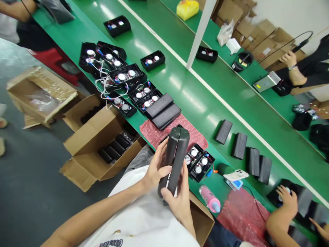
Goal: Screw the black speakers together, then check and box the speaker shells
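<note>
In front of my chest I hold a black speaker housing (177, 151) upright in both hands, its two long halves together with a narrow gap down the seam. My left hand (155, 171) wraps its left side, thumb across the front. My right hand (180, 200) grips the lower right side, thumb near the gap. Just beyond lies red bubble wrap (192, 132) on the green bench. Open housing halves (202, 163) with round silver parts and wires lie right of my hands. Two closed black covers (167, 116) rest at the bubble wrap's far edge.
Wired half-housings (123, 77) cluster up the bench at left. Open cartons (113, 168) stand on the floor below. Several black housings (240, 145) sit on the green conveyor. At right are a pink bottle (209, 198), a phone (236, 175) and a co-worker's hand (288, 199).
</note>
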Available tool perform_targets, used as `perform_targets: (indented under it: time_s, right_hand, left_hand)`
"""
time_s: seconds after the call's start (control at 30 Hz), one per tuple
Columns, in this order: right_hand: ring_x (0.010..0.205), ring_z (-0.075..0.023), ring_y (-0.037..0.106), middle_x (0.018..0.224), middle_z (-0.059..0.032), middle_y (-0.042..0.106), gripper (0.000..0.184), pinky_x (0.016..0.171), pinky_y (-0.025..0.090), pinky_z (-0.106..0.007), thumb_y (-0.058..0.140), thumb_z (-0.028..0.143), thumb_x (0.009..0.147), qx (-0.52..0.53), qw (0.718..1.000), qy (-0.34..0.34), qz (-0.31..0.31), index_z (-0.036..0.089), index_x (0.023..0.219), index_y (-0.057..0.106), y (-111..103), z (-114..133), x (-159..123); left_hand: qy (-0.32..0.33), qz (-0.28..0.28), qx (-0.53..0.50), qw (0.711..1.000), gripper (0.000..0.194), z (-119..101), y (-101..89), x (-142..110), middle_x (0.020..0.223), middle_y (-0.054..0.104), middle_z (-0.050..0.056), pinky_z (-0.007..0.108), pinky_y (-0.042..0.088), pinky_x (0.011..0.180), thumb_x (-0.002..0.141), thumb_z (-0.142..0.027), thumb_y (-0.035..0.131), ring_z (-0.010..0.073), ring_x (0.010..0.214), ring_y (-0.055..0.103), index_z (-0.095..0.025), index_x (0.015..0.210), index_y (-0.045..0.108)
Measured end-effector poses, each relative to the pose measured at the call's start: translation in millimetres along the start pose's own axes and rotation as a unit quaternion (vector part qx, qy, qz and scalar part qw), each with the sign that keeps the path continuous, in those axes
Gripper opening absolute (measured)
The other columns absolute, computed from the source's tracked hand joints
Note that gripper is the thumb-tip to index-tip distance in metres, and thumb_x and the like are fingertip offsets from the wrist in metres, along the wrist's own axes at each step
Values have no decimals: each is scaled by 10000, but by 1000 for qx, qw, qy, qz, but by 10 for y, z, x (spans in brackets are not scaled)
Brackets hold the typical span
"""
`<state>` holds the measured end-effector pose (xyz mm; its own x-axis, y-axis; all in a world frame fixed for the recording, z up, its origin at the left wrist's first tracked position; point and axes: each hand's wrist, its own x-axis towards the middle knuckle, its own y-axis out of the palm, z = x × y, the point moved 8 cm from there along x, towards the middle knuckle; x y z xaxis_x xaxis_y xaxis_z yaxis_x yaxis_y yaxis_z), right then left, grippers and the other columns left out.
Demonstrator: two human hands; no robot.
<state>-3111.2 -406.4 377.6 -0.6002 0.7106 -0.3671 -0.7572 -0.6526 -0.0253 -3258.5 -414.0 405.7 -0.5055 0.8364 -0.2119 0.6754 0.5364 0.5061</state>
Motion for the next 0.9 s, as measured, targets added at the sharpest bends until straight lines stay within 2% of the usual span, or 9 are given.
perform_targets:
  time_s: [0.1,0.3,0.47,0.53,0.6,0.67,0.73,0.83,0.9]
  right_hand:
    - [1619,-303,313,1739,-38,308,1110,1359,279,-505,840,486,839,-16,999,-33,-22,353,1713,169,-9,100,177]
    - [1593,-314,369,1727,-63,334,1129,1327,345,-523,837,370,809,-27,1000,-11,-7,331,1720,171,-109,56,494]
    - [1625,-336,298,1760,-44,250,1253,1321,359,-542,918,437,727,-55,998,6,-11,366,1721,159,-183,-57,779]
    - [1590,-318,370,1723,-18,336,1196,1286,429,-521,922,475,736,-88,995,41,-13,416,1703,221,-225,-179,940]
    - [1512,-311,474,1660,-44,438,966,1238,477,-533,856,516,840,-122,990,71,-27,398,1657,353,-325,-304,1143]
    - [1425,-309,547,1586,-100,511,686,1193,499,-555,740,526,969,-150,983,94,-57,307,1571,495,-507,-411,1394]
    - [1378,-314,569,1535,-140,540,566,1166,501,-571,667,514,1032,-185,971,114,-100,216,1501,558,-783,-486,1700]
    - [1391,-323,553,1554,-144,518,584,1178,478,-586,663,511,1035,-255,940,138,-178,199,1513,541,-1329,-532,2290]
    - [1433,-332,516,1611,-147,458,644,1210,443,-590,673,506,1026,-306,911,150,-232,207,1564,481,-1726,-537,2758]
  left_hand:
    - [-6,-25,-19,999,807,198,-81,85,1591,563,66,429,450,1223,866,-526,780,326,1455,536,-302,1584,488]
    - [-87,-70,-104,988,736,425,-163,296,1521,626,74,508,489,1176,894,-528,711,355,1385,596,-304,1561,496]
    - [-75,-94,-72,990,751,435,-217,567,1617,550,34,490,313,1315,885,-530,719,351,1520,463,-319,1575,509]
    - [-81,-91,-56,991,782,437,-243,674,1638,530,35,503,293,1326,892,-549,704,362,1539,439,-319,1605,479]
    - [-90,-76,-29,993,832,447,-259,838,1660,505,47,518,279,1333,895,-569,698,377,1561,405,-306,1638,433]
    - [-99,-51,6,994,859,498,-241,1092,1702,450,57,512,223,1355,906,-589,686,376,1601,341,-289,1658,398]
    - [-118,-11,51,992,864,622,-156,1405,1749,369,71,503,137,1375,929,-615,662,356,1645,250,-278,1669,367]
    - [-128,24,133,982,878,827,-32,1776,1785,275,114,533,48,1374,951,-637,649,330,1676,154,-254,1673,328]
    - [-119,15,154,981,799,908,-83,1829,1771,302,140,556,121,1364,990,-613,618,317,1655,241,-247,1649,355]
